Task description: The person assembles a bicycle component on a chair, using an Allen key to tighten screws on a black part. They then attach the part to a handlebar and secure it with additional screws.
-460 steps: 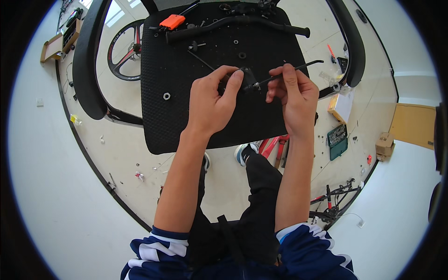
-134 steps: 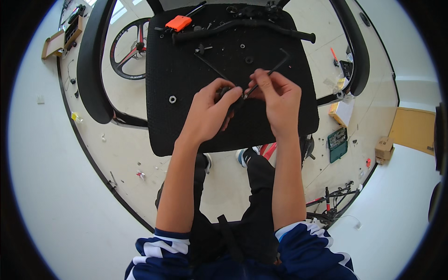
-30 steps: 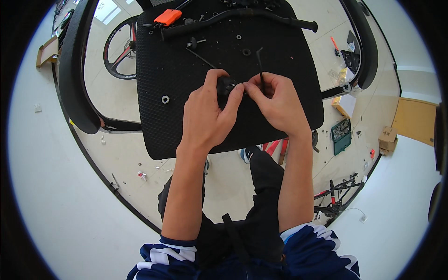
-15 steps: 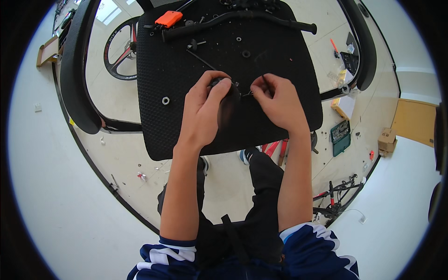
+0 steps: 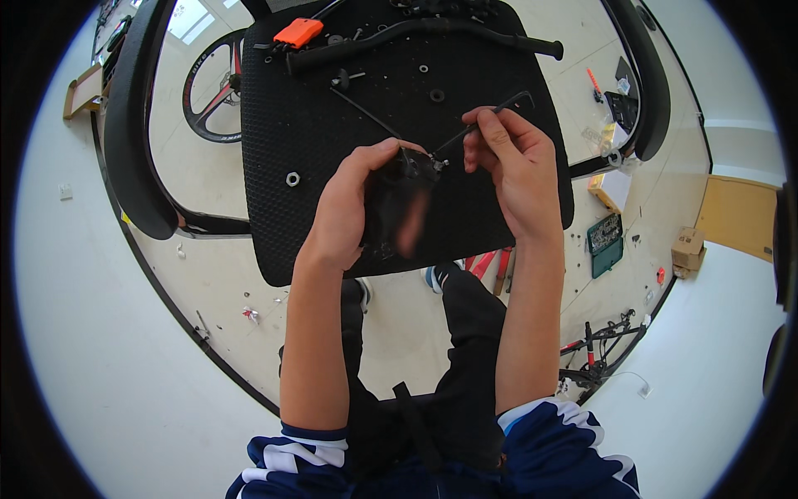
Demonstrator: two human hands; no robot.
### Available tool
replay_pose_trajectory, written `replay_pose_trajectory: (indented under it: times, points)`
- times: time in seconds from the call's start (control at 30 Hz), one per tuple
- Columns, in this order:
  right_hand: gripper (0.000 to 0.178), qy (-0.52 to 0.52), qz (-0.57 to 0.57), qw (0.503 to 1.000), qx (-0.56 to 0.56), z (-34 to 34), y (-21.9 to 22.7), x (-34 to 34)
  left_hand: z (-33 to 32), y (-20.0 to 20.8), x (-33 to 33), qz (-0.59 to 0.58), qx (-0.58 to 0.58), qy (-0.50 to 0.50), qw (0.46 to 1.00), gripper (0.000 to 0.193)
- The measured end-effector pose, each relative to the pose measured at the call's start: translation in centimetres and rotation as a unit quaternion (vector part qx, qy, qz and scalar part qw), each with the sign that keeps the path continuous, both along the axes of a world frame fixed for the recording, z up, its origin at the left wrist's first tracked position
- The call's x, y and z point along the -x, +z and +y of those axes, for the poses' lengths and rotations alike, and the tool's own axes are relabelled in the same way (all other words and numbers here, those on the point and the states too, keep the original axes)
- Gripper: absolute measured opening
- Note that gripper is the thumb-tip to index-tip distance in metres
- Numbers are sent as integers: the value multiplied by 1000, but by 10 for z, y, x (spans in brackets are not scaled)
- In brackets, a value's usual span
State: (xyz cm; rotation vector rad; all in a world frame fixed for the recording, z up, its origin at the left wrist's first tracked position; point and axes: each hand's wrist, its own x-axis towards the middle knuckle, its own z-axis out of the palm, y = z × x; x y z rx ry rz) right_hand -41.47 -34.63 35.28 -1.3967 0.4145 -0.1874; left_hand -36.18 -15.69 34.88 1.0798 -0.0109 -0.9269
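My left hand (image 5: 337,208) is closed around a dark, motion-blurred part (image 5: 384,191); its kind cannot be made out. Small metal fittings (image 5: 439,164) stick out at its right end. Between the thumb and fingers of my right hand (image 5: 524,166) is a thin black hex key (image 5: 455,140), its bent end up and to the right. The key's lower tip reaches the fittings on the dark part, though contact is too small to tell. Both hands are over the black chair seat (image 5: 465,233). Beyond my left fingers lies a thin rod (image 5: 366,111) with a knobbed end.
A black handlebar (image 5: 366,46) crosses the seat's far side, beside an orange object (image 5: 298,32). A nut (image 5: 293,179) and a dark ring (image 5: 437,96) lie on the seat. Armrests (image 5: 133,158) flank it. A wheel (image 5: 193,100) and a green toolbox (image 5: 606,249) are on the floor.
My right hand has moved up and to the right, and the hex key now shows at an upward slant. The left hand has turned, exposing more of the dark part.
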Motion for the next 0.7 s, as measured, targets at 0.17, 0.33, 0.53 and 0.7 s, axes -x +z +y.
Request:
replay_pose_trajectory:
  times: [0.17,0.33,0.53,0.7]
  points:
    - [24,15,-21,995,-92,-2,2,2,-2,-2,1,-13,-21,-3,1000,49]
    - [24,20,-12,997,-70,-1,3,3,-4,-4,1,-32,-30,-5,999,49]
    - [24,23,-16,998,-60,-7,3,5,-5,-2,1,-41,-28,0,999,49]
    - [22,49,8,998,-24,-6,5,3,-2,-3,1,-68,-40,-20,997,47]
